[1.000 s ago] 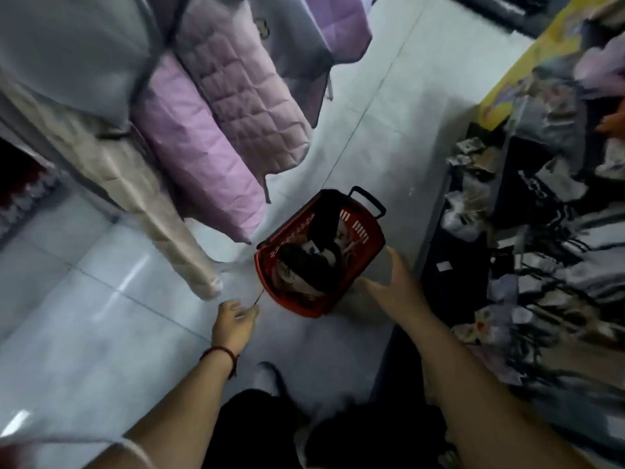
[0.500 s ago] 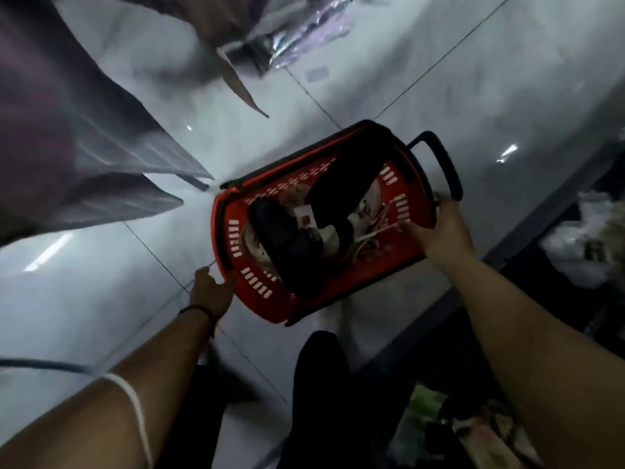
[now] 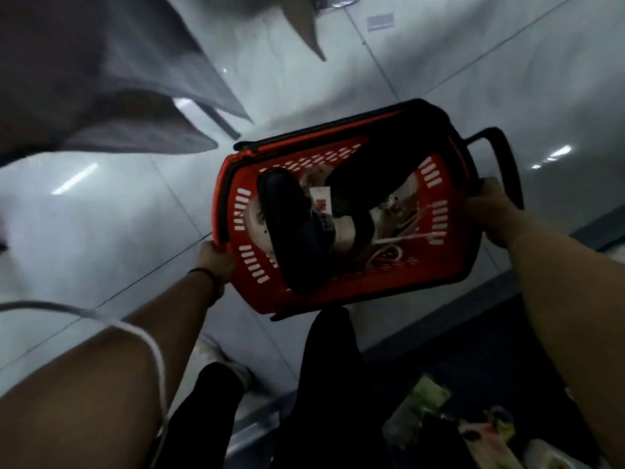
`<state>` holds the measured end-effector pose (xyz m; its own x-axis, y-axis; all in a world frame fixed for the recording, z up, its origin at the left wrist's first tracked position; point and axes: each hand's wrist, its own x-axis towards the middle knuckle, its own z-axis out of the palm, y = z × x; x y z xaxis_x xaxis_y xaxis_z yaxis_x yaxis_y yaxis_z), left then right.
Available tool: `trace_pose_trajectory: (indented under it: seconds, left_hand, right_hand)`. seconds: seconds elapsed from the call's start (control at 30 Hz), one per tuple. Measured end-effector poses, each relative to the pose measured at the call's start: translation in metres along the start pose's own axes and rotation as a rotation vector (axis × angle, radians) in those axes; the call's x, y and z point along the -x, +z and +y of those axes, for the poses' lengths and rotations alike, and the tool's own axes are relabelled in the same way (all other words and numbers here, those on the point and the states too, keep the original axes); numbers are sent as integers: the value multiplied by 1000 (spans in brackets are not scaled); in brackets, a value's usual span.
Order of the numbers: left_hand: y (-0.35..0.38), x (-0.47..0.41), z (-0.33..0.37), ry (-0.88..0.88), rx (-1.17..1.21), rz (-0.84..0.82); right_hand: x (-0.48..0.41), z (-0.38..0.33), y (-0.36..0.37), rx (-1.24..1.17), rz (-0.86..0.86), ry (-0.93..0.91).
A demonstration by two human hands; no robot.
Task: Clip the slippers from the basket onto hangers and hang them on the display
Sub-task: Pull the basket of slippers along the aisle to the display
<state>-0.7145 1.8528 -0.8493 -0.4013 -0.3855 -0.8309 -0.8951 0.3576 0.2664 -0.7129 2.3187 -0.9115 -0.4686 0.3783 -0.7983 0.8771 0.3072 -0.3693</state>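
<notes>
Slippers (image 3: 297, 228) are piled in the red basket (image 3: 351, 292), dark ones mostly, with pale soles and a white tag (image 3: 321, 201) poking out between them, plus what looks like a white hanger (image 3: 409, 236) lying toward the right hand's side. It's blurry in there, so I can't count pairs.

Going big to small on the surroundings: the pale tiled floor (image 3: 439, 69) is under everything. Grey hanging fabric (image 3: 101, 96) fills the space up and out beyond the left hand, with another pointed bit of cloth (image 3: 304, 32) dangling beyond the basket's far side, both pretty close to it. Below the right forearm there's a dark shelf edge with some packaged stuff (image 3: 426, 401), too smeared to identify. The person's dark trouser legs (image 3: 324, 384) sit right beneath the basket, between the two arms. A white cord (image 3: 148, 340) drapes across the left arm.

The basket is held between both hands. Left hand (image 3: 216, 258) is wrapped on the near left corner of the rim, a dark band (image 3: 206, 275) on that wrist. Right hand (image 3: 490, 211) grips the opposite rim, right next to the black handle (image 3: 504, 160) that sticks out just past its fingers.
</notes>
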Motion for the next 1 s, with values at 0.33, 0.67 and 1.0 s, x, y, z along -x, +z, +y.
trace_pose_trajectory:
  seconds: [0.33,0.67,1.0]
  left_hand:
    - [-266,38,-146,-222,204,72]
    - [-538,91,-368,-290,700,337]
    - [-713,129,-588,-486,1514,674]
  right_hand:
    - [188,-105,183,174,-157,-77]
    - [448,-313,449,489,-226,-408]
    - [719,-456,700,792,-474,-753]
